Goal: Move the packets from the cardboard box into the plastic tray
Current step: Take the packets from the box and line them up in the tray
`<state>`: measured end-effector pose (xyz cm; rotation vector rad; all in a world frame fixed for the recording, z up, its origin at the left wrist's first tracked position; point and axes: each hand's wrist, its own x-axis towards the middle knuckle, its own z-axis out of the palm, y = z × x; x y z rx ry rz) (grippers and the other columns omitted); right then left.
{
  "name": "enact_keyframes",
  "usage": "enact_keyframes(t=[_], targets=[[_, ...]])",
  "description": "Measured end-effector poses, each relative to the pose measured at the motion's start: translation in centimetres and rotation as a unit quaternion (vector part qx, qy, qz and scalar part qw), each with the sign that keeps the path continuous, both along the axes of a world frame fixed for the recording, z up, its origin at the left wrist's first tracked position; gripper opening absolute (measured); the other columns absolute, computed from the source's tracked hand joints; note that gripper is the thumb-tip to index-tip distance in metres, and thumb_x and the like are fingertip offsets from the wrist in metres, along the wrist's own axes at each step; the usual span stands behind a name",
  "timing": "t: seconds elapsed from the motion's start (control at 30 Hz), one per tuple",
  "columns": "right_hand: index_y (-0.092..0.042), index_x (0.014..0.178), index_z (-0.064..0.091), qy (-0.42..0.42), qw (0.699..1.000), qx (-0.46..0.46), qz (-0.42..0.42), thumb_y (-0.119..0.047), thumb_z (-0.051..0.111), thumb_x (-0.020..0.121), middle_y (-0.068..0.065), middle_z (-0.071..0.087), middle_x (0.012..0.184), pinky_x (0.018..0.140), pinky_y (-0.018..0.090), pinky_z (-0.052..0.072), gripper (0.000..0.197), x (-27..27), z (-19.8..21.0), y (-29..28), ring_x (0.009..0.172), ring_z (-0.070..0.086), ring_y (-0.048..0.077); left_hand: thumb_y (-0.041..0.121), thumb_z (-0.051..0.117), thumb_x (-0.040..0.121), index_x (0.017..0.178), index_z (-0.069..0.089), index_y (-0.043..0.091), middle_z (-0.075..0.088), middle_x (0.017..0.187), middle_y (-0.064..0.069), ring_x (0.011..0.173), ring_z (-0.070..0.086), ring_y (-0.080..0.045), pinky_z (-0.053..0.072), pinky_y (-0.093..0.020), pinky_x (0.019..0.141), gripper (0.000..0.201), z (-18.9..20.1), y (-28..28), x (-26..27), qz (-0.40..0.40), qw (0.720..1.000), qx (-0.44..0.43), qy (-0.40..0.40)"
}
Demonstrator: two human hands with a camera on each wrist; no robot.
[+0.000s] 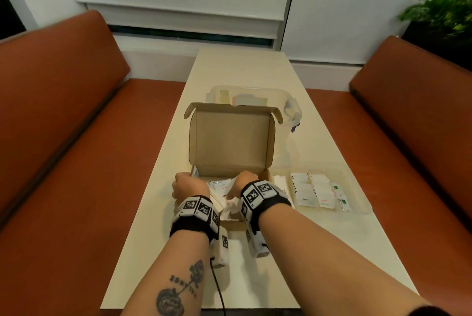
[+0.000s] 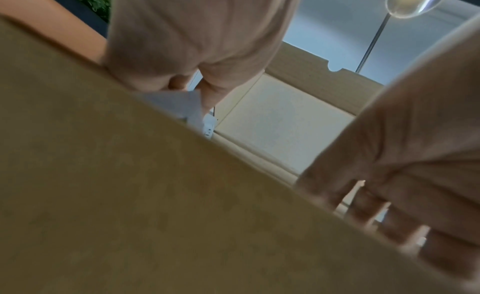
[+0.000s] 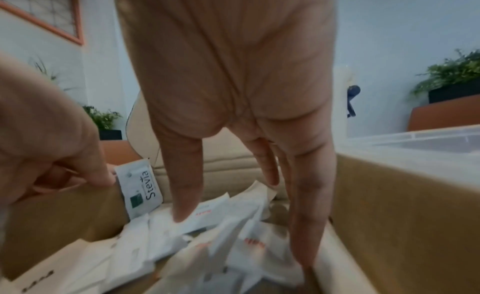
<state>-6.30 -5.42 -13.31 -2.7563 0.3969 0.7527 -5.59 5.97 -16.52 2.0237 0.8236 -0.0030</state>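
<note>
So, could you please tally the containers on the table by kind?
Cardboard box: 1
Clear plastic tray: 1
Clear plastic tub: 1
Total: 3

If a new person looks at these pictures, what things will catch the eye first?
Both hands meet in the open cardboard box at the table's middle: the right hand reaches with straight fingers into the loose white packets, and the left hand pinches a Stevia packet at the box's left wall. To the right lies the plastic tray, already holding sorted packets.
</note>
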Motion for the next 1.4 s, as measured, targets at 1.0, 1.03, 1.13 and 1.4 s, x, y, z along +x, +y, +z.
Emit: enact_keyframes(t=[1.0, 1.03, 1.13, 1.4], targets=[[-0.001, 0.106, 0.064, -0.015, 0.994, 0.103, 0.030, -0.024, 0.073, 0.079, 0.010, 0.066, 0.092, 0.069, 0.030, 0.049, 0.036, 0.6, -1.9, 1.9, 0.076, 0.055, 0.020, -0.001, 0.044, 0.092, 0.121, 0.055, 0.010, 0.057, 0.126, -0.016, 0.116, 0.052, -0.035, 0.042, -0.039, 0.093, 0.033, 0.4, 0.5, -0.6, 0.011, 0.997, -0.068, -0.030], [-0.001, 0.102, 0.064, -0.021, 0.994, 0.108, 0.026, -0.024, 0.074, 0.079, 0.009, 0.065, 0.088, 0.064, 0.029, 0.048, 0.034, 0.5, -1.5, 1.4, 0.073, 0.055, 0.019, 0.002, 0.046, 0.093, 0.121, 0.054, 0.009, 0.056, 0.126, -0.016, 0.116, 0.052, -0.035, 0.042, -0.039, 0.093, 0.030, 0.6, 0.4, -0.7, 0.012, 0.997, -0.074, -0.035], [-0.002, 0.101, 0.065, -0.051, 0.986, 0.157, -0.011, -0.023, 0.074, 0.079, 0.011, 0.065, 0.092, 0.066, 0.029, 0.048, 0.033, 0.1, -0.5, -0.8, 0.076, 0.058, 0.020, 0.012, 0.050, 0.095, 0.120, 0.054, 0.007, 0.054, 0.127, -0.016, 0.118, 0.048, -0.034, 0.039, -0.039, 0.095, 0.026, 1.3, -0.1, -1.2, 0.027, 0.994, -0.071, -0.084], [-0.010, 0.064, 0.053, -0.160, 0.952, 0.257, -0.040, -0.027, 0.075, 0.079, 0.002, 0.051, 0.060, 0.051, 0.022, 0.036, 0.031, -0.7, 3.0, -5.0, 0.052, 0.045, 0.012, 0.042, 0.049, 0.095, 0.099, 0.052, 0.013, 0.053, 0.098, -0.001, 0.092, 0.055, -0.021, 0.041, -0.028, 0.073, 0.029, 3.9, -3.6, -1.6, -0.059, 0.980, -0.131, -0.139]])
